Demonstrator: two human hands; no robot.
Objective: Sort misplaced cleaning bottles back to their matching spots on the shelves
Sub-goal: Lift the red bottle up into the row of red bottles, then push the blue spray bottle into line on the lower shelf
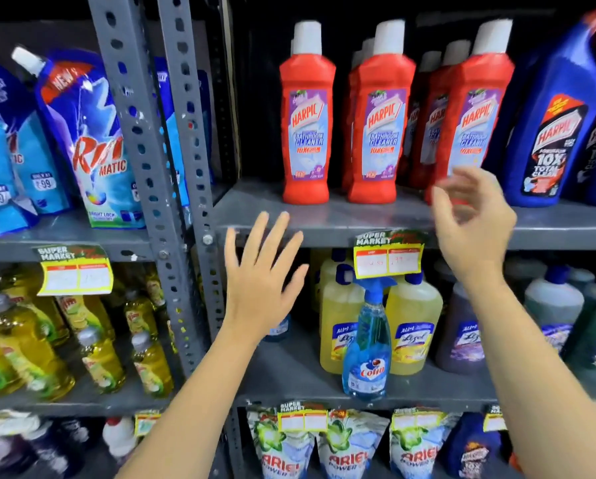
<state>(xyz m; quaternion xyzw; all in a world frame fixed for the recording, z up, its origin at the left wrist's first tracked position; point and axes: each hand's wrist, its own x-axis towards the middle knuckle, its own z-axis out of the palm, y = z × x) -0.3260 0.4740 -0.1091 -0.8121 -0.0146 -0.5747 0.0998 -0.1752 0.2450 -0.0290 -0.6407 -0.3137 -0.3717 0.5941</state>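
Observation:
Red Harpic bathroom cleaner bottles stand in rows on the upper right shelf, with blue Harpic bottles to their right. My left hand is raised flat with fingers spread in front of the shelf edge, holding nothing. My right hand hovers blurred in front of the rightmost red bottle, fingers loosely curled and empty. A blue Colin spray bottle stands on the shelf below, in front of yellow Lizol bottles.
Rin Matic pouches fill the upper left shelf, yellow dish-liquid bottles the one below. A grey perforated upright divides the racks. Dark and green Lizol bottles stand at right. Ariel pouches line the bottom shelf.

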